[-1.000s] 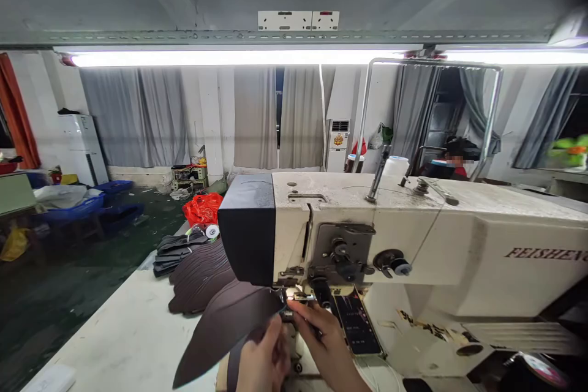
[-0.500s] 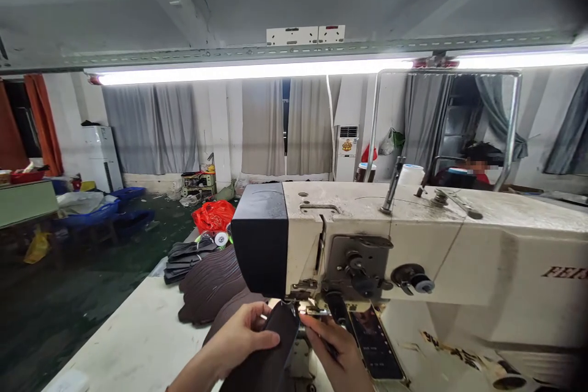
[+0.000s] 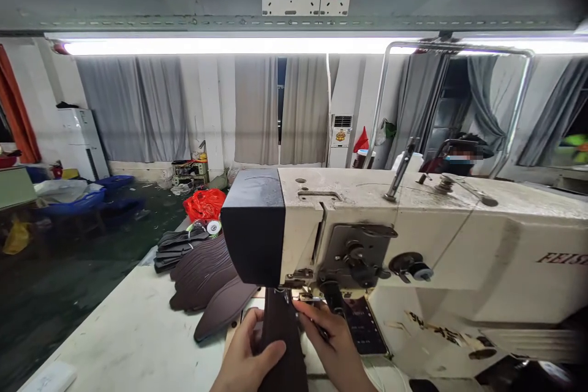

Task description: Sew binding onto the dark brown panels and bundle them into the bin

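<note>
A cream sewing machine (image 3: pixel 413 239) with a dark end cover stands on the white table (image 3: pixel 124 343). Under its needle area, my left hand (image 3: pixel 245 361) grips a narrow dark brown leather piece (image 3: pixel 280 331) that runs toward me. My right hand (image 3: pixel 328 337) rests beside it on the right, fingertips near the presser foot, pinching a thin dark tool or the piece's edge; which one I cannot tell. A phone (image 3: pixel 362 327) lies on the machine bed right of my right hand.
A fanned stack of dark brown leather pieces (image 3: pixel 204 275) and a darker pile (image 3: pixel 177 245) lie on the table left of the machine. A red bag (image 3: pixel 204 203) sits beyond. Another person (image 3: pixel 459 159) sits behind the machine at right. Blue bins (image 3: pixel 73 202) stand at left.
The brown piece, first spread wide to the left, has been turned to run straight toward me under the needle. My left hand shifted down onto it; the right hand stayed near the presser foot.
</note>
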`<control>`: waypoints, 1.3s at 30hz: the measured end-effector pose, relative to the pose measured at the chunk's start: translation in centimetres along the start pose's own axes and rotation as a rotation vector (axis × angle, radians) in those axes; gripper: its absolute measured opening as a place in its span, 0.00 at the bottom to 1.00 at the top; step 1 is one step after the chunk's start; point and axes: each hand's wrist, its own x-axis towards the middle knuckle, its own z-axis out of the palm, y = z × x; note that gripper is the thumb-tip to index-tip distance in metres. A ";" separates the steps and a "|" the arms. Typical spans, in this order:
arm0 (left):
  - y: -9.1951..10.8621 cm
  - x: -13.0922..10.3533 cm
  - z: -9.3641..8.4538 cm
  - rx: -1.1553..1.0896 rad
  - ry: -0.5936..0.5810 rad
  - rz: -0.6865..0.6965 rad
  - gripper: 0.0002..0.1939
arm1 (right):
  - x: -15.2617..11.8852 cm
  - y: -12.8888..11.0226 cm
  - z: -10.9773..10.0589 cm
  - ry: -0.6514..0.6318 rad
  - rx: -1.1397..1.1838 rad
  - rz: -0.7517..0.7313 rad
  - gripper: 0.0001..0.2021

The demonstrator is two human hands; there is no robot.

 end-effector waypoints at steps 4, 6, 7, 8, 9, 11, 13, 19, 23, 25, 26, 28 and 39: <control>0.4 -0.7 -0.1 -0.023 -0.018 -0.026 0.25 | 0.0 0.0 0.0 0.001 0.009 0.004 0.12; 0.7 -0.9 -0.2 -0.048 -0.022 -0.028 0.25 | 0.0 -0.1 0.0 0.009 0.011 -0.005 0.12; 0.8 -1.0 -0.2 -0.058 -0.020 -0.027 0.26 | 0.0 -0.2 0.0 0.013 0.009 -0.005 0.12; 1.0 -1.0 -0.3 -0.065 -0.017 -0.025 0.26 | 0.0 -0.2 0.0 0.013 0.006 -0.003 0.12; 1.1 -1.0 -0.3 -0.067 -0.016 -0.026 0.27 | 0.0 -0.2 0.0 0.013 0.003 -0.002 0.12; 1.6 -0.9 -0.5 -0.083 -0.008 -0.040 0.29 | 0.1 -0.2 0.0 0.011 -0.002 -0.006 0.11; 2.1 -0.9 -0.7 -0.121 0.000 -0.070 0.31 | 0.1 -0.3 -0.1 0.007 -0.001 -0.007 0.11; 3.0 -0.3 -1.1 -0.156 -0.021 -0.098 0.33 | 0.3 -0.4 -0.2 0.007 0.008 0.002 0.11; 2.5 0.2 -1.0 -0.157 0.005 -0.029 0.29 | 0.2 -0.1 -0.1 0.001 0.011 -0.017 0.11; 2.2 0.4 -0.8 -0.128 0.022 -0.002 0.29 | 0.1 0.1 -0.1 0.004 0.014 -0.019 0.12; 2.0 0.5 -0.7 -0.105 0.043 0.006 0.29 | 0.1 0.0 -0.1 0.007 0.015 -0.022 0.12; 1.7 0.8 -0.5 -0.052 0.087 0.014 0.30 | 0.1 -0.1 -0.1 0.016 0.008 -0.031 0.11; 2.1 1.6 0.9 -0.072 0.110 0.000 0.24 | 0.4 -0.8 -0.1 0.050 -0.016 -0.039 0.10</control>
